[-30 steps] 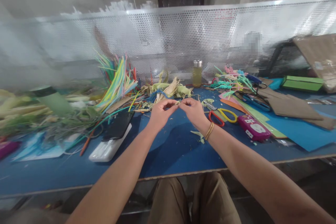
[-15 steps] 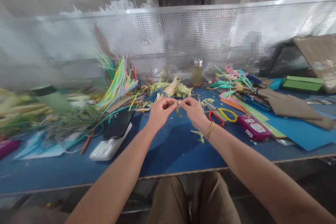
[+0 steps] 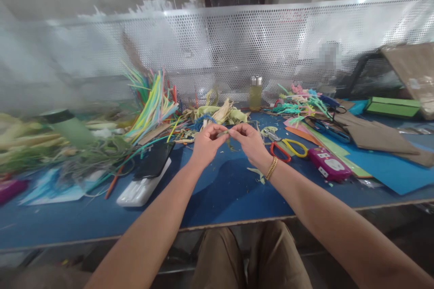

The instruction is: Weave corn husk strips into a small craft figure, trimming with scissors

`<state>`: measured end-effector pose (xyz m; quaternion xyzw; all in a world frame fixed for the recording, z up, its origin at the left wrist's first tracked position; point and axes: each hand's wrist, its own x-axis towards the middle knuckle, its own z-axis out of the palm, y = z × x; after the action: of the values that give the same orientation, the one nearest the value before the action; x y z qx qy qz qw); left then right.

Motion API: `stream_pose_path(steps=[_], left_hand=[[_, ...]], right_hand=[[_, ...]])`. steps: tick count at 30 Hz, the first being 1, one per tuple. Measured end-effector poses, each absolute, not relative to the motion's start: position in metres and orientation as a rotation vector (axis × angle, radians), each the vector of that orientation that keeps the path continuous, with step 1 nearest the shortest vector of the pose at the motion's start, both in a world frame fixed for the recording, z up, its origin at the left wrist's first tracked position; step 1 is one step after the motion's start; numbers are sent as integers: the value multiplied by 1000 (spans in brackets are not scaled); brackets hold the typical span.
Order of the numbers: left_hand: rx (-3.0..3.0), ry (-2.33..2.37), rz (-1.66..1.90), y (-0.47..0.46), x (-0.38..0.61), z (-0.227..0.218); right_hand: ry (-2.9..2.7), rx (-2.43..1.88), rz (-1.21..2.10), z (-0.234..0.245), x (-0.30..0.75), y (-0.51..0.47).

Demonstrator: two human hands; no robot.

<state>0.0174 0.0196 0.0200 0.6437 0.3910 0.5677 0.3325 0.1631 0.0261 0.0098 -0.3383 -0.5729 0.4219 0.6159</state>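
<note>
My left hand (image 3: 209, 146) and my right hand (image 3: 249, 143) meet above the middle of the blue table, fingertips pinched close together. Between them is a small greenish strip (image 3: 223, 134) that looks like dried corn husk, mostly hidden by the fingers. A thin piece of it hangs below the fingertips. Just behind the hands lies a pile of pale corn husks (image 3: 222, 112) with a blue cord. Scissors (image 3: 283, 148) with red and yellow handles rest right of my right hand. A husk scrap (image 3: 257, 174) lies near my right wrist.
At left, a phone (image 3: 154, 160) rests on a white case (image 3: 142, 192), before bundled coloured pipe cleaners (image 3: 152, 104) and a green tumbler (image 3: 69, 126). At right are a purple device (image 3: 329, 164), blue paper (image 3: 389, 171) and cardboard (image 3: 379, 134). A perforated metal screen (image 3: 190, 54) stands behind.
Both hands stay in nearly the same place. The left fingers have shifted slightly, and more of the greenish strip shows between the fingertips.
</note>
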Motion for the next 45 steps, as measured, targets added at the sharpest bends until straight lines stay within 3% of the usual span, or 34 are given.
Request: stream_pose_path(steps=[18, 22, 31, 40, 45], left_hand=[[2007, 1077, 1511, 20, 9, 26], [1927, 998, 1426, 23, 8, 24], [1681, 819, 1149, 19, 5, 27], [1319, 778, 1064, 14, 12, 23], [1408, 870, 1092, 15, 15, 22]], right_hand=[[-1501, -784, 732, 14, 173, 27], [-1581, -821, 709, 19, 179, 27], [-1401, -797, 1037, 21, 184, 31], [-1446, -804, 1021, 18, 179, 28], [-1525, -821, 859, 16, 180, 29]])
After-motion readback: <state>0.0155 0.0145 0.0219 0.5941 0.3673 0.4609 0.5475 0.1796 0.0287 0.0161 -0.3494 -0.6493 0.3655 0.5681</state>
